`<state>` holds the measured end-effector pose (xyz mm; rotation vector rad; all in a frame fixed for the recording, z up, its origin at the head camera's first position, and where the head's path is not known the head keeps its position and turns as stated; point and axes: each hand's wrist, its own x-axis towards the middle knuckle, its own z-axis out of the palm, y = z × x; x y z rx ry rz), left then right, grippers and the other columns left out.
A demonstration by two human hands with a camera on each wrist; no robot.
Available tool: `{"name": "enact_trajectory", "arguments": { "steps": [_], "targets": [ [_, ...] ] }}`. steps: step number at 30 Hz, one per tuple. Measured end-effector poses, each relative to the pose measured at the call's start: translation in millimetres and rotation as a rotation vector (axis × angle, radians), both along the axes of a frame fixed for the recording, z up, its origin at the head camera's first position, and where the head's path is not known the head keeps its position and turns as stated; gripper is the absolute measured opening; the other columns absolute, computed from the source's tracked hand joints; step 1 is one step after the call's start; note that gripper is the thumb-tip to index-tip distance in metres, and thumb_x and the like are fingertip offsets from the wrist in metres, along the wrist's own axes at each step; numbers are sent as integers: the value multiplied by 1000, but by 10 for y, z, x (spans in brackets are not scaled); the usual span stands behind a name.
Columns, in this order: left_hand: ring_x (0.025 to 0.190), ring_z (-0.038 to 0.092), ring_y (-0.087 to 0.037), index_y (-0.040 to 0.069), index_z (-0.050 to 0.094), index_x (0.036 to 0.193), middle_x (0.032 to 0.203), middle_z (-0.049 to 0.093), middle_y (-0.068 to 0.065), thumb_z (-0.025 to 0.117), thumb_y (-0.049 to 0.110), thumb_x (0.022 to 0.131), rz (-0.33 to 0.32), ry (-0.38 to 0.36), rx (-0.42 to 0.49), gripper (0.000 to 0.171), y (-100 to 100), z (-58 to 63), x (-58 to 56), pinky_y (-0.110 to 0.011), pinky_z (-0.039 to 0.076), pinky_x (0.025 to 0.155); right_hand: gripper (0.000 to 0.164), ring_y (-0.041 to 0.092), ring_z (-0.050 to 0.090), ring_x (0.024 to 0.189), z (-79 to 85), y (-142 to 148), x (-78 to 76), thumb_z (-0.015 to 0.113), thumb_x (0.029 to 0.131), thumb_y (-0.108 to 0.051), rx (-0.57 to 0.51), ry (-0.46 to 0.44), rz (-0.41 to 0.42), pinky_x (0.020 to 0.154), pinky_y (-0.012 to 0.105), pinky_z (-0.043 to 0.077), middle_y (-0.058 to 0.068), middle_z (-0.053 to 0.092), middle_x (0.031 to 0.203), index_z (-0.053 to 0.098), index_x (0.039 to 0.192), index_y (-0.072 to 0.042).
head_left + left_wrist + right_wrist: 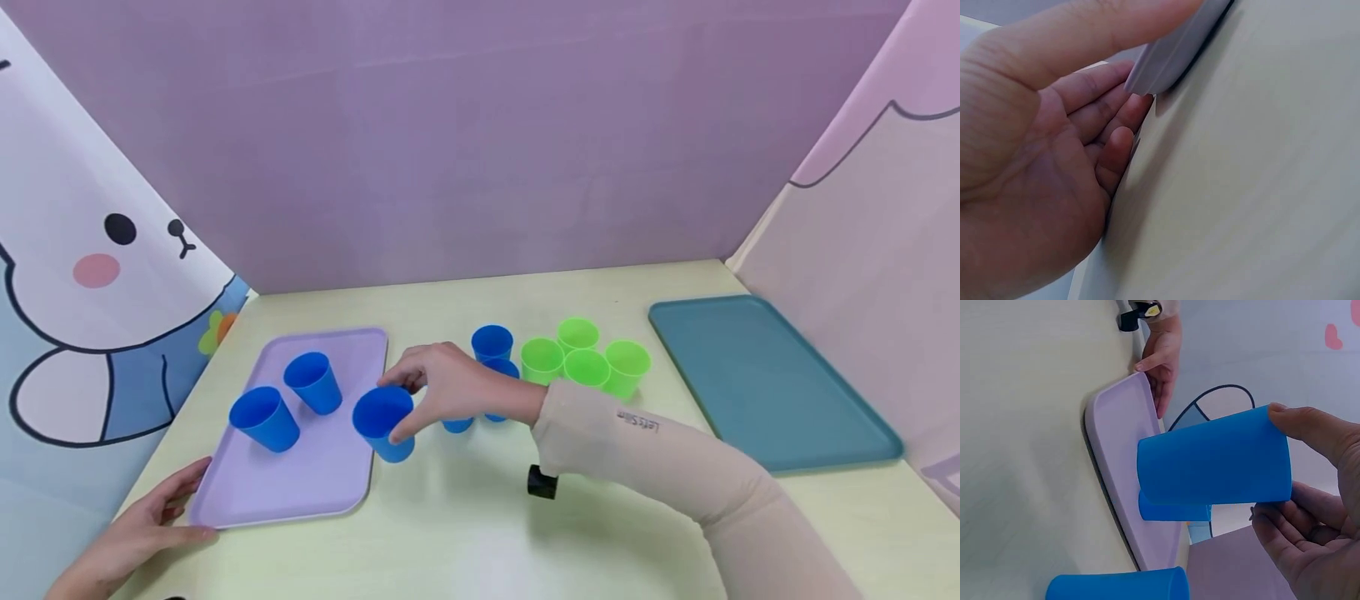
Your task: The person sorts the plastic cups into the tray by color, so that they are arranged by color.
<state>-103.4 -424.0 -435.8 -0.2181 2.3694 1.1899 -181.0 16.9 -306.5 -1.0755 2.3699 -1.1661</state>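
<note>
My right hand (450,383) pinches a blue cup (375,417) at its rim, thumb on one side and fingers on the other. That cup, mouth upward and slightly tilted, overlaps the right edge of the lilac tray (330,492) in the head view. Two more blue cups (313,383) stand on the tray. At the tray's near left corner, my left hand (150,525) holds the edge between thumb and fingers. The left wrist view shows the thumb (1097,37) against the rim. Several blue cups (492,342) are partly hidden behind my right hand.
Several bright green cups (587,367) stand clustered in the middle of the table (450,533), right of the blue ones. A teal tray (780,383) lies at the right. Purple fabric (480,150) walls the back, and printed sheets flank both sides.
</note>
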Motion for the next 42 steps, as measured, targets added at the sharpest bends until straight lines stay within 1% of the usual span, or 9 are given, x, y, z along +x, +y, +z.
{"name": "enact_trajectory", "arguments": {
  "steps": [3, 8, 15, 19, 24, 29, 34, 42],
  "targets": [
    [134, 22, -54, -6, -4, 155, 154, 8, -39, 72, 27, 93, 1, 1, 2, 103, -6, -14, 4, -69, 27, 108, 57, 3, 62, 93, -4, -91, -51, 92, 72, -24, -17, -21, -12, 82, 19, 52, -7, 67, 106, 71, 124, -10],
    [134, 23, -54, -5, -4, 155, 154, 8, -39, 72, 26, 93, -8, 17, 8, 103, -27, -31, 15, -70, 26, 108, 59, 5, 63, 95, -4, -225, -169, 91, 73, -24, -30, -27, -45, 81, 17, 52, -4, 69, 111, 69, 125, -9],
    [134, 21, -54, -5, -4, 156, 155, 7, -39, 73, 25, 93, -9, 26, 18, 103, -27, -26, 10, -70, 25, 107, 60, 6, 61, 94, 26, -382, -325, 90, 74, -26, -36, -46, -149, 75, 17, 53, -6, 67, 109, 68, 128, -12],
    [135, 18, -54, -4, -5, 156, 155, 5, -39, 72, 24, 93, -11, 20, 33, 103, -28, -14, 11, -69, 23, 108, 59, 7, 61, 96, 38, -460, -392, 90, 74, -27, -58, -45, -209, 74, 18, 53, -4, 69, 113, 69, 128, -12],
    [136, 17, -54, -3, -6, 156, 155, 4, -39, 72, 25, 93, -7, 10, 31, 104, -28, -9, 10, -70, 21, 108, 61, 9, 60, 98, 35, -545, -481, 89, 75, -28, -90, -29, -266, 72, 19, 53, -1, 69, 116, 67, 129, -10],
    [136, 17, -54, -3, -6, 156, 155, 4, -39, 72, 27, 93, -3, 3, 29, 104, -29, -15, 5, -70, 20, 109, 60, 10, 60, 96, 12, -630, -573, 90, 75, -28, -109, -19, -316, 70, 18, 53, 0, 69, 115, 68, 129, -11],
    [136, 16, -54, -2, -6, 156, 156, 4, -38, 73, 27, 92, -1, 9, 38, 106, -34, -29, 12, -70, 19, 109, 61, 11, 60, 98, -49, -703, -662, 89, 75, -27, -123, -10, -345, 69, 19, 53, 1, 69, 117, 68, 129, -10],
    [136, 16, -54, -3, -7, 156, 156, 3, -38, 72, 25, 93, -2, 3, 46, 104, -33, -33, 6, -71, 19, 110, 62, 14, 60, 98, -122, -815, -746, 89, 76, -25, -127, -10, -409, 70, 18, 52, 4, 69, 114, 66, 131, -7]
  ]
}}
